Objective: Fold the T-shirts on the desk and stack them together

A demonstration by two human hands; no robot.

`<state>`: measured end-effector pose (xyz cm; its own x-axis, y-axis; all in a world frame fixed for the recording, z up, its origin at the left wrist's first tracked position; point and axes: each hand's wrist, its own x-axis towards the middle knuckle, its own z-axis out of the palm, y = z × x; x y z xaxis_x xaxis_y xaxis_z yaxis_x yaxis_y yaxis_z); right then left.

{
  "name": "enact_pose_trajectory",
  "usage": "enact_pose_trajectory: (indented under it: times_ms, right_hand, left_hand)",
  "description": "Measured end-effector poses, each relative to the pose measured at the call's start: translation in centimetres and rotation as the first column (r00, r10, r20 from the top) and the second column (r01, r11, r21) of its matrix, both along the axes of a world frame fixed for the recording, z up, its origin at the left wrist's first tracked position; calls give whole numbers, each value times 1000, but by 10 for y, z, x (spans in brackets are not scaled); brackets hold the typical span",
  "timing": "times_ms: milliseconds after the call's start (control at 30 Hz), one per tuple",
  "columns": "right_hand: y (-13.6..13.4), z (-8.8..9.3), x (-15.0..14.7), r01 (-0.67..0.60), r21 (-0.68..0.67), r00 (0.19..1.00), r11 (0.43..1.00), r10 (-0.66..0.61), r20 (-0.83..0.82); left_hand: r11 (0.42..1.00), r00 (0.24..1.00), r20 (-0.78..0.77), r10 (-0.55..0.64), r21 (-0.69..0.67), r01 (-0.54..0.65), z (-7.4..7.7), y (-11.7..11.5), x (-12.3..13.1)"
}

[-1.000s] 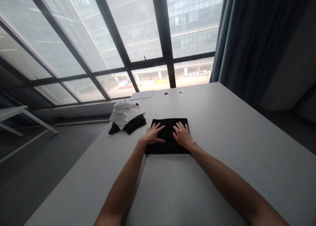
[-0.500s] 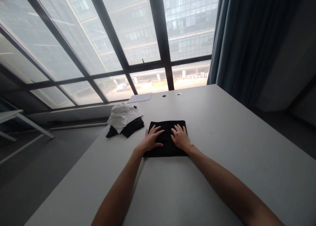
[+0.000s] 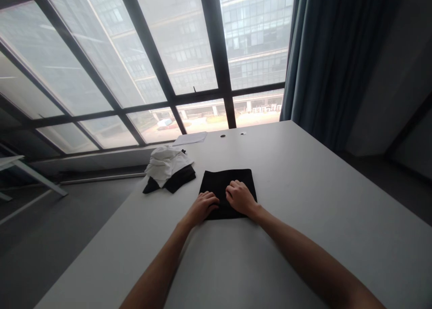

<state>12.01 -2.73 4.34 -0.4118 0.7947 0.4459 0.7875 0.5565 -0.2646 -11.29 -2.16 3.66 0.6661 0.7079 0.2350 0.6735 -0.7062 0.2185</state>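
A folded black cloth (image 3: 216, 178), apparently a garment, lies flat as a rough rectangle on the white table (image 3: 290, 174). Over its left part near the front rests my left hand (image 3: 204, 206), closed, the fingers bent down together. My right hand (image 3: 240, 197) presses on the middle and right part of the cloth, also closed with curled fingers. Both fingertips are hidden under the knuckles, so whether they pinch any fabric cannot be seen. The cloth's back edge looks slightly wavy.
At the table's left edge sits a crumpled white cloth (image 3: 164, 161) on top of dark cloth (image 3: 180, 179). Behind it lie some papers (image 3: 190, 138). Two round fittings (image 3: 222, 136) are set in the far tabletop. A blue curtain (image 3: 310, 74) hangs beside the windows at right.
Both hands, spread flat on the black cloth before, have curled their fingers. The left moved toward the front edge; the right shifted inward to the left. The view tilted slightly upward.
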Motion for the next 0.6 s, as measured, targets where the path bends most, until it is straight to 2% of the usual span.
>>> enact_pose_trajectory:
  times_ms: [133,300,500,600]
  right_hand:
    - [-8,-2,-6,-141,-50,988,989,144,61]
    - [-6,-6,-3,-220,-146,971,964,232,65]
    - [-4,-9,-4,-188,-223,980,957,197,20]
    - [-4,-11,-4,-188,-225,981,956,194,4]
  left_hand:
    - [1000,998,54,-14,-9,15,2,1,-1]
    - [1000,997,74,-16,-16,17,0,4,-4]
    - [998,992,116,58,-2,-59,-6,7,0]
    - [998,990,129,63,-24,-60,-7,7,0]
